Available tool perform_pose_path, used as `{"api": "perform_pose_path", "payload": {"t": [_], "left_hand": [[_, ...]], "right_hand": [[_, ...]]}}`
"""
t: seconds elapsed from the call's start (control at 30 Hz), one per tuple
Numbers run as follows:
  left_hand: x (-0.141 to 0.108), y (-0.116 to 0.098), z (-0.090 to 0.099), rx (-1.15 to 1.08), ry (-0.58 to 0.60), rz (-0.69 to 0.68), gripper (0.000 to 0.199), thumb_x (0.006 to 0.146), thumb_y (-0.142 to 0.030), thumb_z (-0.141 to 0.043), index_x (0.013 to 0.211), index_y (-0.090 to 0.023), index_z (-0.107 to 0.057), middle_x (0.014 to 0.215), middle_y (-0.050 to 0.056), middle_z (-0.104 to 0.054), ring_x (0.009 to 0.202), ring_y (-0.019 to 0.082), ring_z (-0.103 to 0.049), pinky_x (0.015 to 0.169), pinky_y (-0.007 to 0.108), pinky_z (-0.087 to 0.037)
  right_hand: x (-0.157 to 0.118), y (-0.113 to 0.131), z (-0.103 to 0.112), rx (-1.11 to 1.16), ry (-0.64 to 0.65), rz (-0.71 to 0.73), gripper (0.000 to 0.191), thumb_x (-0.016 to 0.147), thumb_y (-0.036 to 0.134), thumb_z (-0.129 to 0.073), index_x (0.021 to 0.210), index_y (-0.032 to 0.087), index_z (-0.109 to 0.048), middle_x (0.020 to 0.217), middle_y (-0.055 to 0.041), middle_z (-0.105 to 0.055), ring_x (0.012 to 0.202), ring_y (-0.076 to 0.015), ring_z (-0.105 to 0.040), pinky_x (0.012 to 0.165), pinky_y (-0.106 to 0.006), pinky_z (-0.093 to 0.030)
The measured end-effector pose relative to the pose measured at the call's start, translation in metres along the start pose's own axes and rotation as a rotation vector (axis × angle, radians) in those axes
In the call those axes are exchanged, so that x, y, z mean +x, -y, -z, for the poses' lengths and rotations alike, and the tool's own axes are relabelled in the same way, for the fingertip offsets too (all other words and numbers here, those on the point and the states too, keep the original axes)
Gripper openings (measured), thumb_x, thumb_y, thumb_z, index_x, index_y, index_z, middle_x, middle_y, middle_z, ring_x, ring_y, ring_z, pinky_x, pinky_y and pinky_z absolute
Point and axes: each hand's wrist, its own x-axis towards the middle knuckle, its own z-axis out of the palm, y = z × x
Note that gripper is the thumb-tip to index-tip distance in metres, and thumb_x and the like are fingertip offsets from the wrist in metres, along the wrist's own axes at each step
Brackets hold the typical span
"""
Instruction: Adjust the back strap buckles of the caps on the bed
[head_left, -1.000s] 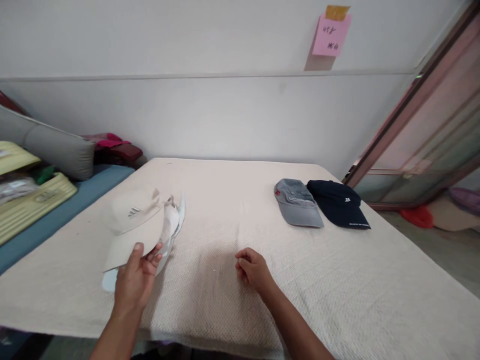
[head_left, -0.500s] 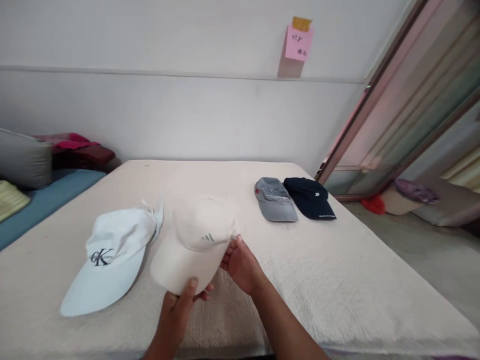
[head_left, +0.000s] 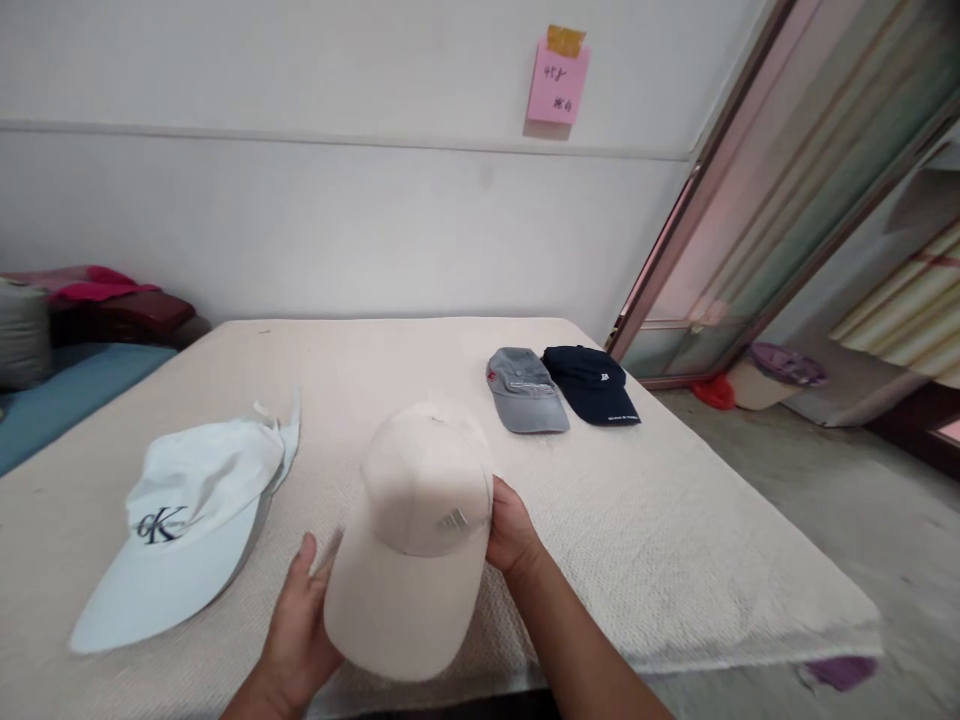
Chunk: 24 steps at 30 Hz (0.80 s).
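A cream cap (head_left: 420, 540) with a small striped logo is held above the front of the cloth-covered table, its brim toward me. My right hand (head_left: 511, 530) grips its right side, the fingers partly hidden behind the cap. At the brim's left edge is my left hand (head_left: 300, 622), thumb raised and spread, its other fingers partly behind the brim. To the left lies a white cap (head_left: 202, 510) with black letters and loose straps. A grey cap (head_left: 527, 392) and a navy cap (head_left: 592, 385) sit side by side farther back on the right.
The table (head_left: 675, 530) has a cream cloth and stands against a white wall bearing a pink note (head_left: 559, 82). At the left is a blue surface (head_left: 97, 385) with a cushion. A bin (head_left: 765, 380) and a red bag stand on the floor at the right.
The cream cap has moved closer to me and turned, its brim now pointing more toward me. My left thumb has come off the brim, and that hand has moved left. The view has shifted right.
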Motion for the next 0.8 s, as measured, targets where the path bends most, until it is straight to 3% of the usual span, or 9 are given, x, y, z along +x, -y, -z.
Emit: {"api": "perform_pose_path", "payload": {"t": [0.1, 0.3, 0.43, 0.57, 0.7, 0.8], "left_hand": [[0.001, -0.011, -0.003, -0.079, 0.128, -0.021, 0.051, 0.085, -0.049, -0.049, 0.121, -0.016, -0.063, 0.103, 0.013, -0.073, 0.112, 0.034, -0.059, 0.101, 0.049, -0.038], [-0.001, -0.029, 0.012, -0.115, 0.096, -0.004, 0.032, 0.086, -0.032, -0.050, 0.101, -0.018, -0.074, 0.080, 0.008, -0.077, 0.099, 0.030, -0.067, 0.098, 0.043, -0.044], [-0.009, -0.043, 0.014, -0.069, 0.154, -0.110, 0.021, 0.074, -0.020, -0.061, 0.088, -0.019, -0.077, 0.073, 0.007, -0.077, 0.092, 0.031, -0.069, 0.093, 0.042, -0.049], [-0.017, -0.043, 0.007, 0.066, 0.125, -0.185, 0.025, 0.060, -0.010, -0.069, 0.083, -0.016, -0.076, 0.069, 0.008, -0.075, 0.080, 0.033, -0.071, 0.082, 0.044, -0.054], [-0.021, -0.032, 0.005, 0.209, 0.125, -0.065, 0.031, 0.056, -0.011, -0.074, 0.087, -0.014, -0.075, 0.076, 0.011, -0.075, 0.071, 0.031, -0.071, 0.066, 0.038, -0.056], [-0.022, -0.026, 0.005, 0.296, 0.151, 0.045, 0.030, 0.057, -0.013, -0.076, 0.087, -0.014, -0.074, 0.077, 0.011, -0.075, 0.063, 0.025, -0.069, 0.058, 0.031, -0.054]], "right_hand": [[-0.010, -0.004, -0.001, -0.045, 0.027, -0.014, 0.030, 0.070, 0.035, -0.068, 0.091, 0.014, -0.070, 0.074, -0.0073, -0.071, 0.077, -0.0243, -0.066, 0.071, -0.036, -0.051], [-0.030, -0.020, 0.002, -0.171, 0.238, -0.156, 0.029, 0.065, 0.024, -0.076, 0.091, 0.014, -0.069, 0.076, -0.0071, -0.070, 0.076, -0.0208, -0.065, 0.071, -0.034, -0.050], [-0.037, -0.022, 0.010, -0.191, 0.326, -0.233, 0.036, 0.055, 0.019, -0.082, 0.088, 0.013, -0.069, 0.075, -0.0053, -0.069, 0.072, -0.0168, -0.064, 0.072, -0.031, -0.049], [-0.038, -0.017, 0.013, -0.233, 0.374, -0.322, 0.037, 0.054, 0.017, -0.081, 0.088, 0.013, -0.069, 0.078, -0.0034, -0.068, 0.069, -0.0141, -0.063, 0.070, -0.027, -0.049], [-0.035, -0.008, 0.009, -0.247, 0.309, -0.253, 0.037, 0.065, 0.030, -0.076, 0.096, 0.013, -0.067, 0.084, -0.0059, -0.067, 0.072, -0.0152, -0.062, 0.067, -0.026, -0.048], [-0.030, -0.004, 0.007, -0.284, 0.278, -0.208, 0.031, 0.069, 0.030, -0.073, 0.094, 0.014, -0.066, 0.081, -0.0056, -0.065, 0.070, -0.0147, -0.061, 0.065, -0.025, -0.046]]}}
